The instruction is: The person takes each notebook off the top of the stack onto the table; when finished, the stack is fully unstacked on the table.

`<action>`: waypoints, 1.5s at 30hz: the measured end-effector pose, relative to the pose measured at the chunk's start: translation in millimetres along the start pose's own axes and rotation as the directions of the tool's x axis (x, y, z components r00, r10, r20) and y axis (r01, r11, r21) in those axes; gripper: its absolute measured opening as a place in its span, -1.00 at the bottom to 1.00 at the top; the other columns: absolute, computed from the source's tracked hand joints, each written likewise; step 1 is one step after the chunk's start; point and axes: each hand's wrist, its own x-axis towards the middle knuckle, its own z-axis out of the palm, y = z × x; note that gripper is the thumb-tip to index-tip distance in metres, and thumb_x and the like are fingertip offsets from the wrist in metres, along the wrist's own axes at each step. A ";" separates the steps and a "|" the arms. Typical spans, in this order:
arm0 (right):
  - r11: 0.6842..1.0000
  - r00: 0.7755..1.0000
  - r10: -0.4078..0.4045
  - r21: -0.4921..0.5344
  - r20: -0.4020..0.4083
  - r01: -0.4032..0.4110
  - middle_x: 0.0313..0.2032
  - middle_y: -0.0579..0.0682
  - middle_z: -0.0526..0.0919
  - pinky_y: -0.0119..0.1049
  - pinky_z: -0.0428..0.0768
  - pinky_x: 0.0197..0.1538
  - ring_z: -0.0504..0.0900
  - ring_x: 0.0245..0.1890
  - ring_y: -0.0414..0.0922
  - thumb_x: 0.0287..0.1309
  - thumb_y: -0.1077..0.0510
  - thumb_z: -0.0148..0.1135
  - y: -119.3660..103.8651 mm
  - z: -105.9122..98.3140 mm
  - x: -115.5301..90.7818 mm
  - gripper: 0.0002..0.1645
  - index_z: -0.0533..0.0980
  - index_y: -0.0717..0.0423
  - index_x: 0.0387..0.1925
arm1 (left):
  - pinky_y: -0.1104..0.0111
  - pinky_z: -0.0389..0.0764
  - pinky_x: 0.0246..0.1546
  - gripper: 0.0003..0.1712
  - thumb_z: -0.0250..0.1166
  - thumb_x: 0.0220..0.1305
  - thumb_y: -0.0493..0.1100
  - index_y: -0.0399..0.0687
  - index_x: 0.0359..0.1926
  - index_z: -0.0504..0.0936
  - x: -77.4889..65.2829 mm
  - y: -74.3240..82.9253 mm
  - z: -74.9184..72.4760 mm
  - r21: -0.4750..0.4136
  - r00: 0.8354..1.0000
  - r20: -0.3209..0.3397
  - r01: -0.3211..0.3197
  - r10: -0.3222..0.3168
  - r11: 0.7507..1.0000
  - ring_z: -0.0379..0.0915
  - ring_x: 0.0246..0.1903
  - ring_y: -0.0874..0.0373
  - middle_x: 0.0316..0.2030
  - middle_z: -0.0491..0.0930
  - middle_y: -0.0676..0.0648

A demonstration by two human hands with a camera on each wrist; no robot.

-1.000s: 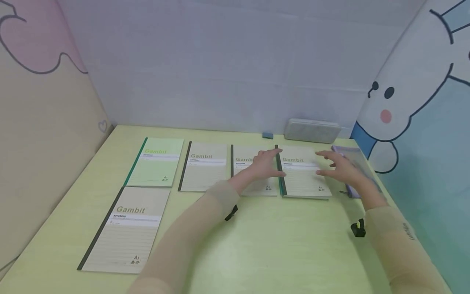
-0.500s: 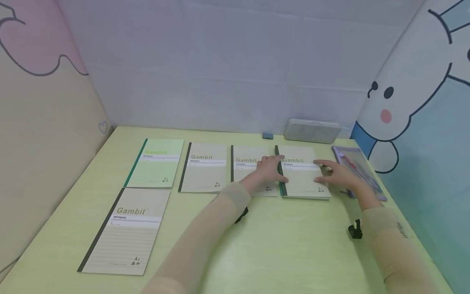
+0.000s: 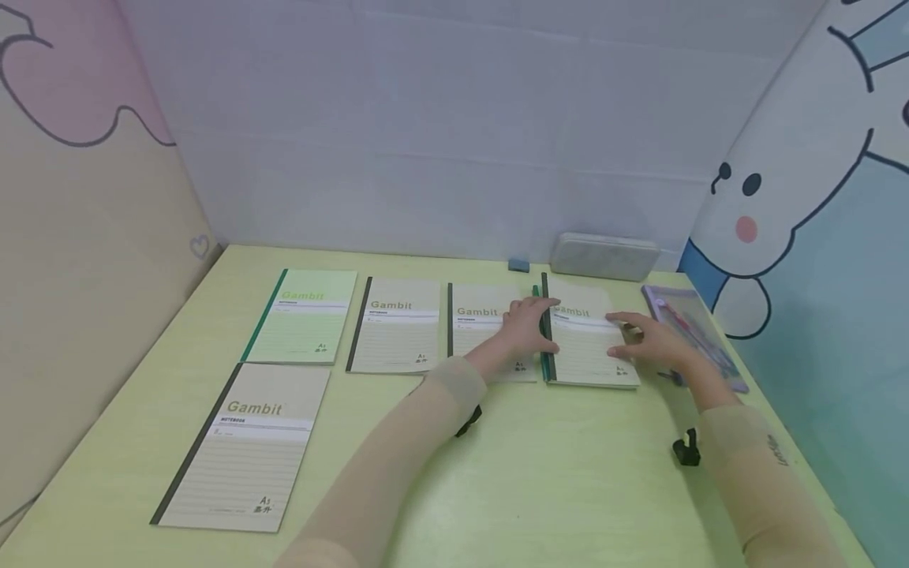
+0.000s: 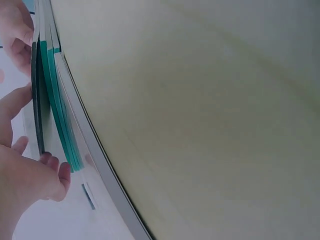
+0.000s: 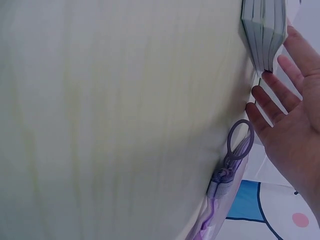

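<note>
A pale yellow table [image 3: 561, 481] stretches in front of me, and my two long beige sleeves reach across it. Nearest me on the left lies an off-white Gambit notebook [image 3: 241, 450] with a dark spine. Beyond it are a green Gambit notebook [image 3: 301, 315] and, in a row to its right, two more off-white ones [image 3: 398, 323], the second partly under my left arm. At the right end of that row is a stack, its top Gambit notebook [image 3: 585, 351] off-white, with green-spined notebooks [image 4: 62, 125] beneath. A second ago that top notebook lay flat; now its far spine corner is raised, and a gap shows above the green spines. The purple-edged zip pouch [image 3: 692, 304] lies to the right of the stack; more of it shows than before, with a red pen inside. A grey pencil case [image 3: 605, 257] stands against the back wall. My left hand [image 3: 524, 325] pinches the top notebook's spine edge. My right hand [image 3: 653, 341], fingers spread and fairly straight, touches the stack's right edge. A small blue block [image 3: 519, 266] sits beside the case.
</note>
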 end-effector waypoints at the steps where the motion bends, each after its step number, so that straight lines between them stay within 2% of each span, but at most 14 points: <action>1: 1.000 1.000 -0.006 0.010 0.003 0.006 0.35 0.33 0.14 0.30 0.22 0.18 0.18 0.28 0.35 0.01 -0.22 0.34 0.8 0.4 0.3 -0.02 0.20 0.08 0.37 | 0.05 0.14 0.27 -0.07 0.44 0.03 0.04 0.28 0.40 0.18 -0.2 0.4 0.2 -0.018 1.000 -0.006 -0.001 0.001 1.000 0.01 0.34 -0.03 0.39 0.15 0.01; 7: 0.999 1.000 -0.021 0.048 0.011 0.020 0.37 0.33 0.10 0.29 0.18 0.21 0.11 0.31 0.35 0.03 -0.16 0.35 3.9 0.8 1.2 -0.02 0.16 0.10 0.39 | 0.10 0.22 0.23 -0.09 0.44 0.04 0.00 0.23 0.39 0.21 -2.3 5.3 1.2 -0.054 0.999 -0.042 -0.019 0.017 0.998 0.11 0.28 0.01 0.35 0.24 0.02; 12: 0.998 0.999 -0.033 0.046 0.007 0.032 0.38 0.33 0.07 0.30 0.18 0.21 0.10 0.30 0.35 0.01 -0.15 0.37 1.1 -1.6 2.3 0.04 0.10 0.09 0.42 | 0.14 0.24 0.19 -0.07 0.46 0.02 -0.05 0.21 0.39 0.21 -7.2 11.9 0.3 -0.076 0.994 -0.090 -0.064 0.057 0.995 0.13 0.26 0.04 0.35 0.24 0.04; 17: 0.997 0.999 -0.044 0.070 -0.011 0.044 0.31 0.32 0.19 0.28 0.22 0.19 0.16 0.26 0.29 0.03 -0.09 0.37 -0.1 -5.1 0.6 0.00 0.13 0.14 0.40 | 0.17 0.26 0.16 -0.08 0.46 0.03 -0.07 0.21 0.39 0.21 -13.4 16.0 -1.5 -0.067 0.991 -0.104 -0.096 0.089 0.993 0.13 0.24 0.05 0.35 0.23 0.05; 21: 0.995 0.998 -0.037 0.085 -0.050 0.041 0.21 0.29 0.32 0.20 0.32 0.15 0.26 0.21 0.23 0.03 -0.11 0.37 -2.5 -10.4 -3.1 -0.04 0.17 0.10 0.38 | 0.17 0.26 0.16 -0.07 0.45 0.03 -0.10 0.22 0.40 0.19 -17.8 17.3 -5.0 -0.063 0.986 -0.114 -0.129 0.121 0.990 0.13 0.24 0.05 0.35 0.23 0.05; 25: 0.996 0.995 -0.037 0.078 -0.092 0.045 0.15 0.25 0.36 0.12 0.42 0.10 0.34 0.15 0.17 0.05 -0.13 0.34 -7.9 -15.4 -6.8 -0.06 0.18 0.04 0.39 | 0.13 0.27 0.17 -0.07 0.44 0.03 -0.13 0.22 0.40 0.19 -22.0 19.1 -10.9 -0.068 0.979 -0.141 -0.158 0.148 0.985 0.13 0.24 0.04 0.34 0.24 0.03; 29: 0.994 0.994 -0.055 0.089 -0.095 0.063 0.14 0.21 0.35 0.11 0.43 0.08 0.35 0.11 0.14 0.10 -0.09 0.32 -17.1 -19.1 -8.6 -0.10 0.16 0.03 0.40 | 0.09 0.29 0.16 -0.11 0.40 0.05 -0.18 0.21 0.39 0.22 -27.9 20.8 -19.8 -0.080 0.974 -0.175 -0.159 0.143 0.984 0.16 0.22 0.01 0.32 0.27 0.00; 34: 0.988 0.987 -0.116 0.087 -0.109 0.126 0.08 0.19 0.37 0.11 0.38 0.08 0.34 0.05 0.09 0.12 -0.01 0.32 -30.6 -21.7 -8.8 -0.14 0.18 0.09 0.39 | 0.15 0.32 0.13 -0.15 0.38 0.05 -0.20 0.18 0.37 0.26 -36.2 19.0 -33.8 -0.109 0.971 -0.205 -0.149 0.125 0.983 0.21 0.16 0.05 0.28 0.32 -0.02; 39: 0.980 0.975 -0.172 0.076 -0.139 0.183 0.10 0.16 0.40 0.09 0.36 0.09 0.33 0.03 0.03 0.10 0.05 0.34 -46.5 -25.3 -6.6 -0.16 0.21 0.07 0.38 | 0.29 0.40 -0.03 -0.18 0.37 0.06 -0.22 0.15 0.36 0.28 -43.7 13.9 -53.4 -0.151 0.961 -0.246 -0.170 0.130 0.974 0.29 0.02 0.11 0.23 0.38 -0.01; 42: 0.979 0.973 -0.180 0.068 -0.146 0.192 0.12 0.14 0.41 0.01 0.37 0.09 0.32 0.03 -0.02 0.11 0.03 0.33 -58.6 -28.2 -5.8 -0.16 0.21 0.03 0.39 | 0.35 0.42 -0.14 -0.19 0.36 0.06 -0.24 0.12 0.35 0.30 -48.1 9.9 -65.9 -0.161 0.954 -0.267 -0.186 0.138 0.969 0.32 -0.02 0.09 0.20 0.41 -0.01; 45: 0.979 0.971 -0.177 0.073 -0.161 0.190 0.08 0.11 0.42 -0.02 0.39 0.11 0.32 0.02 -0.05 0.09 0.04 0.35 -73.9 -30.4 -6.8 -0.16 0.22 0.00 0.38 | 0.36 0.43 -0.17 -0.19 0.37 0.06 -0.23 0.10 0.36 0.30 -53.1 5.9 -77.9 -0.150 0.949 -0.282 -0.187 0.139 0.971 0.33 -0.02 0.06 0.16 0.45 -0.02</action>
